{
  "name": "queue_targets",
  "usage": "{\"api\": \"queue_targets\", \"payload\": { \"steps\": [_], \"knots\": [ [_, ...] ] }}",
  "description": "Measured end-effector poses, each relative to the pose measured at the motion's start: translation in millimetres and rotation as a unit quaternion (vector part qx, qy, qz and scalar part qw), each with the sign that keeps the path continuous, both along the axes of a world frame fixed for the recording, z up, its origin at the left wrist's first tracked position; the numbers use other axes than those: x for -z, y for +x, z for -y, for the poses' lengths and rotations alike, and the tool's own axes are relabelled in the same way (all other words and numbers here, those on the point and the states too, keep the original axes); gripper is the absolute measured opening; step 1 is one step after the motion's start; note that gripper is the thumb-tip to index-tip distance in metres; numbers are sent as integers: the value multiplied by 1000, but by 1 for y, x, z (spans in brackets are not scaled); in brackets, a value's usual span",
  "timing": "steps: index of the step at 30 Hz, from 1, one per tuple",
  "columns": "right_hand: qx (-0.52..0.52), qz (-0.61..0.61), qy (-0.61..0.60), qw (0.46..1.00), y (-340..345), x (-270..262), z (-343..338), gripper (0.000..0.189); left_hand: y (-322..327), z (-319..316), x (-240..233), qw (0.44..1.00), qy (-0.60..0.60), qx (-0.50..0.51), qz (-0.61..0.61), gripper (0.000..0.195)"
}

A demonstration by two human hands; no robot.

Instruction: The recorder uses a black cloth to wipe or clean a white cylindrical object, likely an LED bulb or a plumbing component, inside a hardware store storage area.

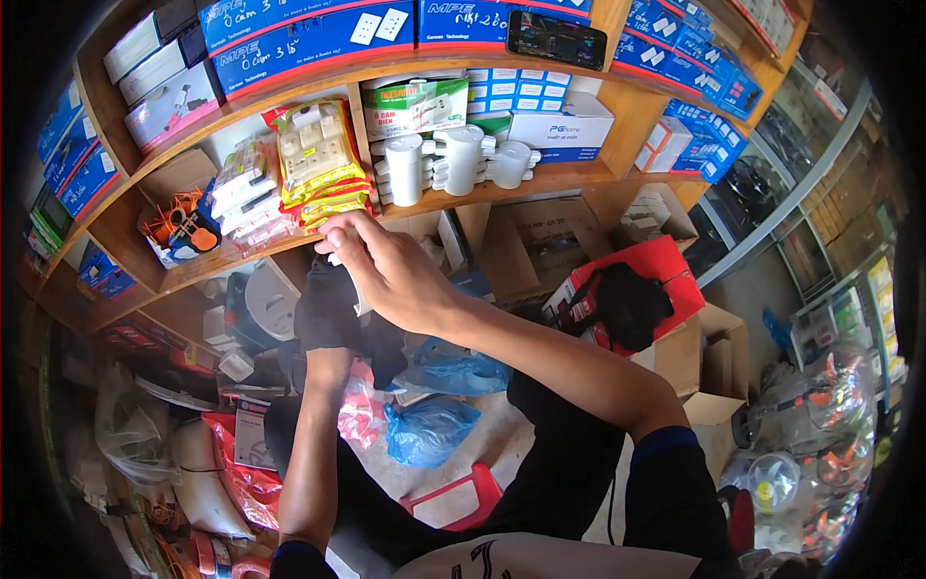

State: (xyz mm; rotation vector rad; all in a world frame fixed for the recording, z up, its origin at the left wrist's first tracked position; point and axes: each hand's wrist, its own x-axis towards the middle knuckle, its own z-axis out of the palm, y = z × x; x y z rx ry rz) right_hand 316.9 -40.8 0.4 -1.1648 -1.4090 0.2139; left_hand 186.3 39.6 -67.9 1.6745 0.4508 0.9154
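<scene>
A dark grey cloth [327,300] covers my left hand from the wrist up, so its fingers are hidden. Above and just right of it, my right hand [387,271] has its thumb and fingers curled around a narrow white piece [359,295]. That piece lies against the cloth, and its full shape is hidden by my hand. Both hands are in front of the lower shelf edge, close to a stack of yellow-and-red packs of power sockets [318,155].
White plastic cylinders [461,163] with side stubs stand on the wooden shelf [289,244]. A phone [557,40] leans above them. Below are a blue plastic bag [432,430], a red plastic stool [463,499] and a red box [651,282] with black fabric on it.
</scene>
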Motion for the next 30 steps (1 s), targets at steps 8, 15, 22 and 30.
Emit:
{"api": "queue_targets", "payload": {
  "steps": [8,15,22,30],
  "knots": [
    [22,-3,-40,999,9,-9,2,30,-2,-3,-5,986,144,9,-78,51],
    [23,-30,14,999,11,8,-11,31,3,-8,-2,914,323,-109,-218,46],
    [63,-37,44,996,38,-13,-8,29,8,10,-16,999,34,27,14,41],
    [57,-32,-96,993,36,-19,-2,21,-2,12,-14,895,353,-208,-177,48]
  ]
}}
